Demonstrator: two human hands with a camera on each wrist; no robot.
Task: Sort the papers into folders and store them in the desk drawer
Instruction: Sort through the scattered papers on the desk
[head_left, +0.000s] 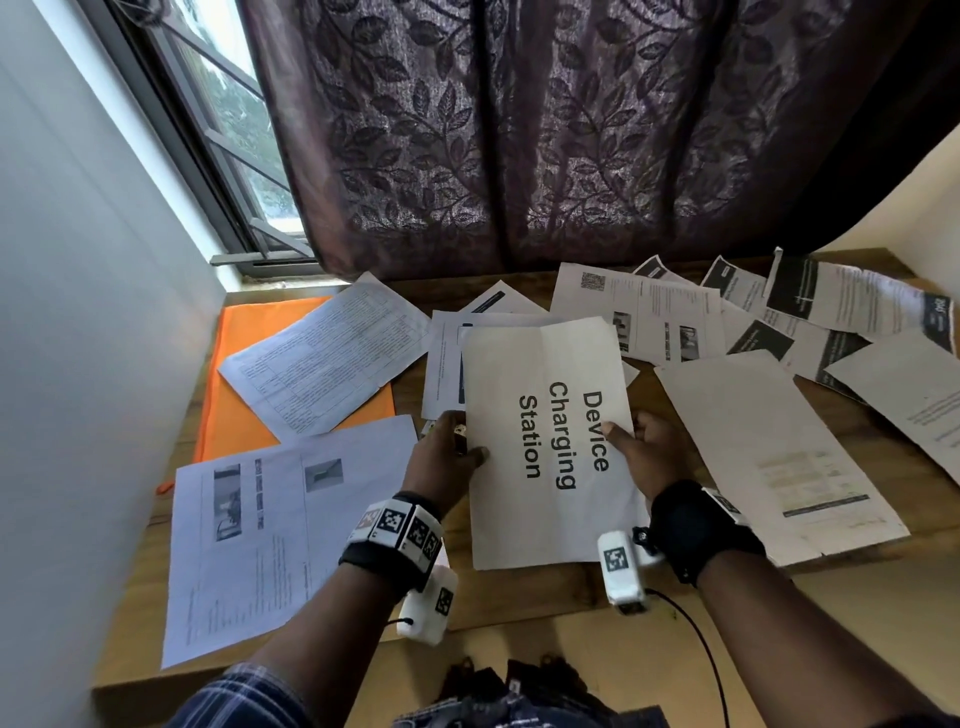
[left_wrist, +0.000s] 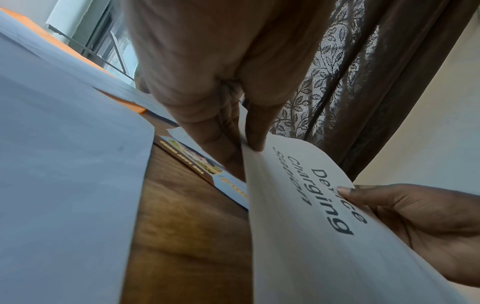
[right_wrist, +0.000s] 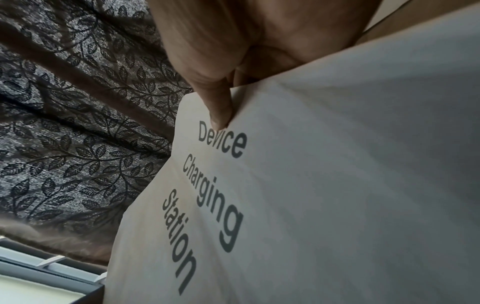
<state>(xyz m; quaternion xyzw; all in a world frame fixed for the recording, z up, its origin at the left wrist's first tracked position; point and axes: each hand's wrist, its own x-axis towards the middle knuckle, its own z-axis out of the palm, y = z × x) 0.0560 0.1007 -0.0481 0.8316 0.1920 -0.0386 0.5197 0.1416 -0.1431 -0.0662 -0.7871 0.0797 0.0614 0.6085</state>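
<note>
A white sheet printed "Device Charging Station" is lifted above the wooden desk, held at both sides. My left hand pinches its left edge, thumb on top, as the left wrist view shows on the sheet. My right hand pinches the right edge with its thumb by the word "Device" on the sheet. An orange folder lies at the far left, partly covered by a sheet printed with a table. No drawer is in view.
Loose printed papers cover the desk: a photo page at near left, a blank-backed sheet at right, several more along the back. A dark leaf-patterned curtain hangs behind, with a window at left. A cable trails from my right wrist.
</note>
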